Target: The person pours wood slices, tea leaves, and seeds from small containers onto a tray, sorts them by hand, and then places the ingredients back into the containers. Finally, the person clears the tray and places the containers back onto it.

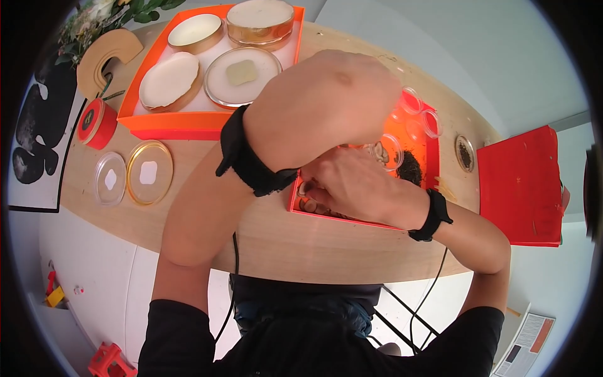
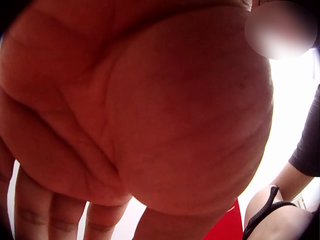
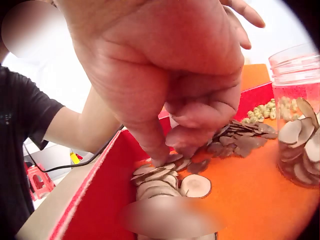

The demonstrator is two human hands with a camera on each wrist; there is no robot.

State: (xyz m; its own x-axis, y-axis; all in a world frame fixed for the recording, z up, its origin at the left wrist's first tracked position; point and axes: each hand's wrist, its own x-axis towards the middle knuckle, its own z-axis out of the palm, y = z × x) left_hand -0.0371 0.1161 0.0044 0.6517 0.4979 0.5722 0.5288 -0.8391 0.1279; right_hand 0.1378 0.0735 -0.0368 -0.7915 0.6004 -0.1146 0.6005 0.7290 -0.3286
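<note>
My right hand (image 1: 358, 179) reaches down into the near left corner of the orange tray (image 3: 245, 200). In the right wrist view, its thumb and curled fingers pinch at dried root slices (image 3: 159, 185), pale with dark rims. A clear jar (image 3: 300, 135) of similar slices stands to the right in that view. My left hand (image 1: 333, 100) is raised over the tray, close to the head camera, its back hiding part of the tray. Its palm fills the left wrist view, with fingers (image 2: 67, 220) extended and nothing seen in them.
Dark flat pieces (image 3: 245, 137) and pale green pellets (image 3: 262, 111) lie in the tray. Clear containers (image 1: 411, 102) stand at its far side. A box of round tins (image 1: 251, 113), two clear lids (image 1: 149, 173), a red tin (image 1: 97, 124) and a red box (image 1: 521, 188) surround it.
</note>
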